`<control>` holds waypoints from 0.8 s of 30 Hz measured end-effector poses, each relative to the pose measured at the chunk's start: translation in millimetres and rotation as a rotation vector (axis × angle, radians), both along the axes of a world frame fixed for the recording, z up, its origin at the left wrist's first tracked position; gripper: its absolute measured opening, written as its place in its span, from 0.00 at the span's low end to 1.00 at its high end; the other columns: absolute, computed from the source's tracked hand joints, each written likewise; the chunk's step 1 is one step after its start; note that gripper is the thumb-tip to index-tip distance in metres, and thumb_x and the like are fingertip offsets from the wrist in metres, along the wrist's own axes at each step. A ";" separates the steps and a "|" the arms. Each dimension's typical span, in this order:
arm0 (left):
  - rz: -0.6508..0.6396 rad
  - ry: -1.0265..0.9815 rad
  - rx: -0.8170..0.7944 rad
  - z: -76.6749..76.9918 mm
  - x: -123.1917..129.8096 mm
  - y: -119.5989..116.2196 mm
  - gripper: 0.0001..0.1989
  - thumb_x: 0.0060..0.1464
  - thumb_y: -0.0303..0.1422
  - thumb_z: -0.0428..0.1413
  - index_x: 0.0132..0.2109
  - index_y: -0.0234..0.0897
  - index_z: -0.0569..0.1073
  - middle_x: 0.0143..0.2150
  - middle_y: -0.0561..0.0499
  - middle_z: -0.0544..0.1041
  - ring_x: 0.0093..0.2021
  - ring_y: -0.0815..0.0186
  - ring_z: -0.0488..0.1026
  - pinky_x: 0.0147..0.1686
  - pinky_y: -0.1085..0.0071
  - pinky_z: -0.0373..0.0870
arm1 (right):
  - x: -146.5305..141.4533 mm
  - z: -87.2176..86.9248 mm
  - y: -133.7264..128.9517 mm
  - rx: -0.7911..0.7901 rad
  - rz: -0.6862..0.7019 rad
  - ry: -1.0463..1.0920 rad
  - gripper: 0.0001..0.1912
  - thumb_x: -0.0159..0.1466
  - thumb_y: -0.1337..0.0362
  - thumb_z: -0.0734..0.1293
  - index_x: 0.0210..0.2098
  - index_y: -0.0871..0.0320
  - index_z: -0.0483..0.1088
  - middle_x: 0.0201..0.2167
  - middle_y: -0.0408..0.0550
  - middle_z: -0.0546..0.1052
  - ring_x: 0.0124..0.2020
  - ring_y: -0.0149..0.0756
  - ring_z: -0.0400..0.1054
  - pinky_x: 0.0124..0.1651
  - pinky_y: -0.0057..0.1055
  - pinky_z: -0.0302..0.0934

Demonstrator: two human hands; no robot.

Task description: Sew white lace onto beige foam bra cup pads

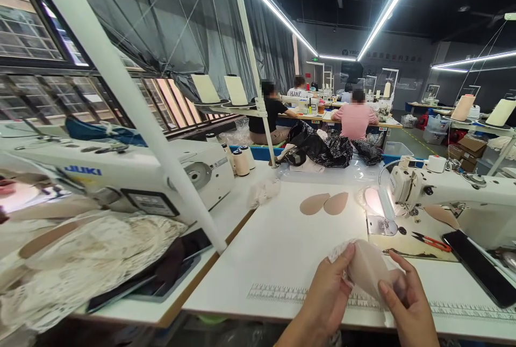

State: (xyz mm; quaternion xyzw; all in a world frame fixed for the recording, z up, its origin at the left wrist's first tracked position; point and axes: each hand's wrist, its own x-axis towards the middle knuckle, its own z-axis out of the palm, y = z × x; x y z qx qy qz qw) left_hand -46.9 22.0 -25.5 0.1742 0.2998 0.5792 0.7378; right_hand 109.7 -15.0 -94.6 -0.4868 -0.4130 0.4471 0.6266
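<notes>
Between my two hands is a beige bra cup (368, 270) with sheer, whitish fabric about its edges. My left hand (332, 290) grips its left side, the thumb on top. On the right side, my right hand (407, 298) pinches the thin fabric between thumb and fingers. Both hands are just above the front of the white table (242, 261), over a printed ruler scale (282, 293). Two flat beige teardrop-shaped pads (325, 204) lie farther back. Beyond my right hand stands a sewing machine (419, 185), its needle area lit.
Red-handled thread snips (433, 241) and a black phone (481, 266) lie at the right. Lace fabric (92, 250) covers part of the left table beside a JUKI machine (121, 167). A slanted white pole (133, 99) rises at left. Black plastic bags (322, 145) sit behind; several people work farther back.
</notes>
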 end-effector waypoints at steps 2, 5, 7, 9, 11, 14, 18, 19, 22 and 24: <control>-0.009 0.005 0.023 -1.7 1.1 0.4 0.23 0.45 0.39 0.77 0.45 0.32 0.84 0.49 0.41 0.85 0.54 0.49 0.80 0.56 0.60 0.77 | 0.9 -0.4 0.8 0.008 0.003 -0.010 0.41 0.60 0.43 0.78 0.66 0.51 0.68 0.46 0.50 0.82 0.48 0.49 0.77 0.51 0.40 0.72; -0.020 0.010 0.041 -3.3 3.3 1.4 0.21 0.45 0.38 0.77 0.45 0.33 0.84 0.50 0.41 0.85 0.53 0.50 0.81 0.56 0.60 0.77 | 0.5 -2.0 1.7 0.008 0.005 0.021 0.41 0.60 0.43 0.78 0.67 0.51 0.66 0.43 0.48 0.82 0.45 0.47 0.77 0.51 0.39 0.72; -0.038 0.014 0.045 -2.5 4.7 2.4 0.21 0.45 0.38 0.77 0.44 0.32 0.84 0.49 0.40 0.85 0.52 0.49 0.81 0.56 0.60 0.77 | -0.2 -3.2 2.3 0.007 0.005 0.062 0.42 0.60 0.44 0.79 0.67 0.51 0.65 0.43 0.48 0.82 0.44 0.45 0.77 0.52 0.38 0.71; -0.058 0.016 0.039 -0.2 5.5 3.5 0.22 0.44 0.38 0.78 0.44 0.32 0.84 0.47 0.40 0.85 0.51 0.49 0.81 0.54 0.60 0.78 | -0.4 -4.1 3.1 0.011 0.009 0.084 0.42 0.60 0.45 0.79 0.67 0.50 0.64 0.43 0.48 0.82 0.44 0.45 0.76 0.52 0.38 0.70; -0.080 0.014 0.034 2.9 6.0 4.8 0.22 0.43 0.38 0.78 0.44 0.32 0.85 0.46 0.39 0.85 0.50 0.49 0.81 0.52 0.61 0.78 | -0.1 -5.0 3.9 0.013 0.015 0.082 0.42 0.60 0.44 0.78 0.67 0.49 0.63 0.43 0.47 0.82 0.45 0.46 0.76 0.53 0.39 0.69; -0.125 0.014 0.028 6.4 7.4 7.2 0.20 0.46 0.39 0.76 0.43 0.31 0.85 0.46 0.39 0.84 0.49 0.51 0.81 0.48 0.65 0.78 | 0.0 -6.4 5.1 0.016 0.018 0.070 0.43 0.61 0.43 0.77 0.68 0.49 0.62 0.41 0.48 0.81 0.44 0.47 0.77 0.54 0.42 0.69; -0.152 0.056 0.006 5.8 11.9 13.2 0.20 0.44 0.39 0.77 0.41 0.31 0.85 0.42 0.42 0.84 0.45 0.55 0.80 0.43 0.68 0.76 | -0.6 -7.6 6.2 0.016 0.032 0.059 0.42 0.61 0.44 0.77 0.68 0.50 0.61 0.40 0.48 0.81 0.41 0.46 0.76 0.54 0.42 0.68; -0.161 0.072 0.008 5.8 12.6 15.2 0.21 0.43 0.39 0.77 0.41 0.31 0.85 0.41 0.42 0.84 0.45 0.55 0.80 0.43 0.69 0.76 | 0.4 -7.7 6.0 0.013 0.041 0.061 0.42 0.62 0.44 0.77 0.68 0.49 0.61 0.40 0.48 0.81 0.42 0.46 0.76 0.54 0.42 0.68; -0.188 0.115 0.029 11.5 9.1 20.3 0.22 0.44 0.41 0.77 0.42 0.32 0.84 0.42 0.42 0.83 0.45 0.56 0.79 0.44 0.69 0.75 | 11.7 -7.5 4.5 -0.002 0.135 0.051 0.47 0.62 0.45 0.77 0.72 0.48 0.54 0.39 0.46 0.79 0.43 0.45 0.76 0.53 0.41 0.69; -0.259 0.159 0.124 21.8 0.6 21.9 0.22 0.47 0.44 0.75 0.43 0.32 0.84 0.43 0.42 0.83 0.46 0.56 0.78 0.46 0.68 0.75 | 27.8 -5.5 4.1 0.003 0.257 -0.033 0.49 0.65 0.46 0.75 0.75 0.47 0.48 0.37 0.44 0.78 0.40 0.43 0.76 0.50 0.39 0.70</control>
